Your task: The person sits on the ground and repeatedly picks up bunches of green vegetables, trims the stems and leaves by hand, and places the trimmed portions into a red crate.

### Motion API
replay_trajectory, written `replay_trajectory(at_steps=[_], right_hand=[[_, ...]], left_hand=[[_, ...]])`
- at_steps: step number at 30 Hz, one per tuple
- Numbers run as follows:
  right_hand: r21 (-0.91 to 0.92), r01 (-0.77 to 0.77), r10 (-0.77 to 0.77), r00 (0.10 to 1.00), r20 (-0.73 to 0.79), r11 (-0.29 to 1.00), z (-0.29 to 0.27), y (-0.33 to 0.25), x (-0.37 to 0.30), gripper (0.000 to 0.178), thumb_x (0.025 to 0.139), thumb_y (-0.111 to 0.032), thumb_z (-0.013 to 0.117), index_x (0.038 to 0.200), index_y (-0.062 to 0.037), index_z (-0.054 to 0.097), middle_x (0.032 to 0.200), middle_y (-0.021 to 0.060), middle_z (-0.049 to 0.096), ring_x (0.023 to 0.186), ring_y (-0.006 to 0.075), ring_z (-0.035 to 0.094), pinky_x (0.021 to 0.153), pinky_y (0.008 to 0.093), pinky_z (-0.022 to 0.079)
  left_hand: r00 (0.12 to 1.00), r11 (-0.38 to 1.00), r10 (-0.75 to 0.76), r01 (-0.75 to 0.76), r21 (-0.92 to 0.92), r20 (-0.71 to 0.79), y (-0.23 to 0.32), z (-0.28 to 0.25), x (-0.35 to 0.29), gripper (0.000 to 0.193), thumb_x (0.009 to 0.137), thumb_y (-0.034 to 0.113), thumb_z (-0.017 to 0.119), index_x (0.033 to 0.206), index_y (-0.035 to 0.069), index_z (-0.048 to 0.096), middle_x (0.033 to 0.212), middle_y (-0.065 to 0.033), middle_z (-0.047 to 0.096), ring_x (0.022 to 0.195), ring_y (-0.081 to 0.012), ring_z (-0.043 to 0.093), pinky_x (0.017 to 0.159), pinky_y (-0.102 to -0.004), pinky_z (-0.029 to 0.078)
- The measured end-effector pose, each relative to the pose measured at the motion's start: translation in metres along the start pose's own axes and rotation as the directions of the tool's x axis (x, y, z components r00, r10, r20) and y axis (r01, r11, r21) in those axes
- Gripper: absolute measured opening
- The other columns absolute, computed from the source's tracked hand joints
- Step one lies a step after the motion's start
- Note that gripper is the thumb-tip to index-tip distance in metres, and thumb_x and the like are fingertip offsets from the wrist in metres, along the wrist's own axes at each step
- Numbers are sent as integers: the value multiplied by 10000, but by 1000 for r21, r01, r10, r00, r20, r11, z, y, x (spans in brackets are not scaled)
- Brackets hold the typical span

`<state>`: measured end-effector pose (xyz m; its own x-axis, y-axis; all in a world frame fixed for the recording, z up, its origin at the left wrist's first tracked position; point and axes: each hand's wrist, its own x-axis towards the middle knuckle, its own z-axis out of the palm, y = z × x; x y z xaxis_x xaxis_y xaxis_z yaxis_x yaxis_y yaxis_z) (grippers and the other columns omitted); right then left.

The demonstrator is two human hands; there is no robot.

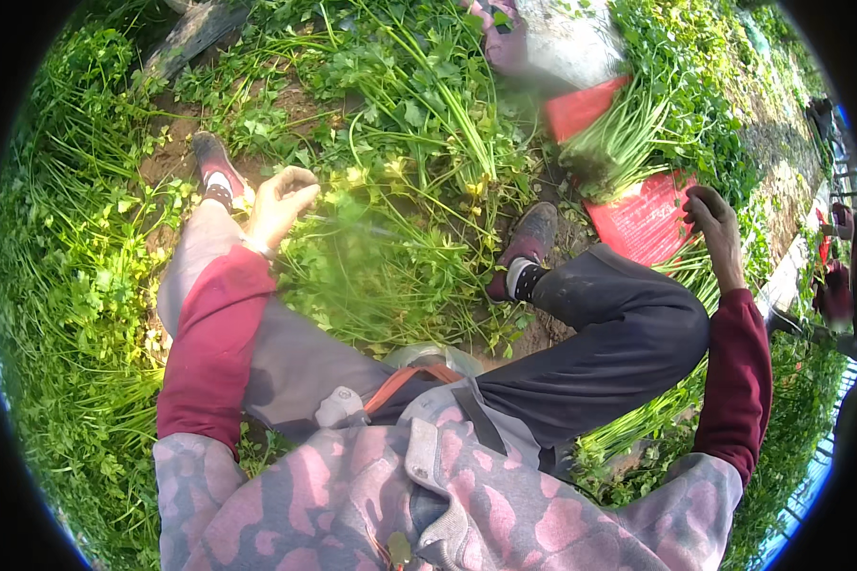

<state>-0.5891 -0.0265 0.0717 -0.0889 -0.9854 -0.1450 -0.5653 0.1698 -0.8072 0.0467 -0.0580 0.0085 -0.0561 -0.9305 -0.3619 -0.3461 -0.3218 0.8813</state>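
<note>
Left hand (281, 202) curls loosely closed around green stalks (371, 257) between the shoes. Right hand (714, 228) rests, fingers bent, gripping nothing, at the red sack's (638, 224) right edge.

Outdoor vegetable plot in bright daylight. Ground: bare brown soil (176, 157), visible in patches between dense green leafy plants (62, 285) that cover most of the area. A grey stone slab (567, 43) lies at the top. A dark plank (190, 38) sits upper left. Strong sun falls from above.
</note>
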Motion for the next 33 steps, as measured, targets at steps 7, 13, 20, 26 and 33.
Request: replay_trajectory(at_steps=[7,13,20,26,33], right_hand=[[-447,-28,199,919,340,894,271,-25,147,434,809,-318,696,1061,28,627,842,137,685,755,246,668,718,352,519],[-62,-360,364,928,83,931,366,25,98,466,768,-236,739,1068,79,569,931,166,657,864,227,633,775,332,504],[644,-232,61,959,276,729,378,-114,-24,254,842,-168,714,1011,-21,593,874,18,601,757,78,528,652,218,432],[517,-294,166,946,278,804,391,-127,-95,362,851,-181,713,1105,37,575,941,54,618,848,110,556,755,247,463],[520,-180,46,964,260,835,398,-137,-131,377,895,-195,664,1161,53,562,912,54,629,753,100,558,664,248,470]], left_hand=[[991,994,106,-106,-6,86,15,2,-13,215,836,180,671,997,43,631,836,-2,628,711,-71,555,648,-242,473],[990,992,107,-100,-82,93,37,-11,-13,180,845,130,662,989,28,627,875,16,612,780,-52,538,710,-226,445],[960,997,-6,28,-74,281,12,23,-8,233,855,194,663,1005,22,618,836,-31,640,689,-83,578,601,-241,456],[886,880,-341,418,-225,313,-25,51,-6,389,821,362,725,1020,49,609,849,-45,627,606,-113,598,457,-211,432],[854,809,-476,518,-276,209,-33,76,-11,470,753,424,786,1034,93,607,903,-20,605,787,-132,593,555,-271,437]])
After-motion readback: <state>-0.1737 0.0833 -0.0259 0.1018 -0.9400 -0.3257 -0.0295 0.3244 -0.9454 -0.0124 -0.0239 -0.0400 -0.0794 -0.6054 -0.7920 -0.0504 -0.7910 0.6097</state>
